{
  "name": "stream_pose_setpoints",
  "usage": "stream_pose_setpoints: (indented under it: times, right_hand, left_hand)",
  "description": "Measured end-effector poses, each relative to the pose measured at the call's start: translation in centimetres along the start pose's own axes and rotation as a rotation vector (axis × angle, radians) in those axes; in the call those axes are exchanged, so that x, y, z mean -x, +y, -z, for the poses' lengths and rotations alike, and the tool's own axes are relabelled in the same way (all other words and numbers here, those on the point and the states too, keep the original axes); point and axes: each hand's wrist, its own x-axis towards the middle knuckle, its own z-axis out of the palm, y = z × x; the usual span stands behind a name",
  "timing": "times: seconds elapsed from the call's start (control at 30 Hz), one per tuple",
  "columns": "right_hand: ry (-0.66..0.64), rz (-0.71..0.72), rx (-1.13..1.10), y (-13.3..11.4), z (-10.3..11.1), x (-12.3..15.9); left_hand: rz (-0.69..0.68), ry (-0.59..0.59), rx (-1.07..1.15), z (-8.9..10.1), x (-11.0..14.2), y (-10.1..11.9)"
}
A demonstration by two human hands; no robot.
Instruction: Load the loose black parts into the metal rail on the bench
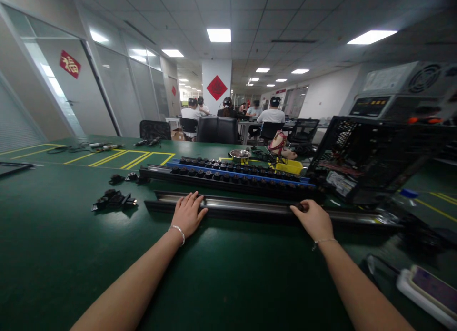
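Note:
A long black channel rail (246, 207) with a shiny metal inside lies across the green table in front of me. My left hand (188, 214) rests on its left part, fingers spread and laid over the edge. Farther right, my right hand (314, 219) pinches a small dark part (303, 207) at the rail; its kind is mostly hidden by the fingers. Behind the rail, parallel to it, runs another black rail (155, 173) with a row of small black pieces, beside a blue strip (228, 171).
Loose black parts (113, 200) lie to the left. At the right stand an open computer case (374, 160) and a phone (433, 288) on a white block. A metal bowl (240, 154) and a yellow tray (289, 167) sit behind the rails. Several people are seated farther back.

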Motion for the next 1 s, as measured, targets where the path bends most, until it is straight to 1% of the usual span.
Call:
stream_pose_setpoints:
  times: [0.13, 0.3, 0.5, 0.7, 0.83, 1.0]
  right_hand:
    - [0.046, 0.073, -0.102, -0.7, -1.0, 0.8]
    - [0.042, 0.154, -0.124, -1.6, -1.6, 1.8]
    - [0.029, 0.209, -0.132, -1.4, -2.1, 2.0]
    - [0.035, 0.308, -0.181, -1.4, -2.8, 2.2]
    - [0.038, 0.384, -0.200, -1.9, -2.9, 2.6]
    - [0.034, 0.467, -0.169, -2.6, -2.7, 3.2]
  left_hand:
    - [0.002, 0.001, 0.000, 0.0, 0.0, 0.0]
    - [0.000, 0.001, -0.014, 0.0, 0.1, 0.0]
    - [0.003, 0.002, -0.017, -0.2, 0.0, 0.0]
    - [0.010, -0.009, -0.021, 0.1, 0.0, 0.2]
    - [0.007, -0.007, -0.032, 0.2, 0.1, 0.2]
    - [0.005, -0.002, -0.038, 0.0, 0.1, 0.2]
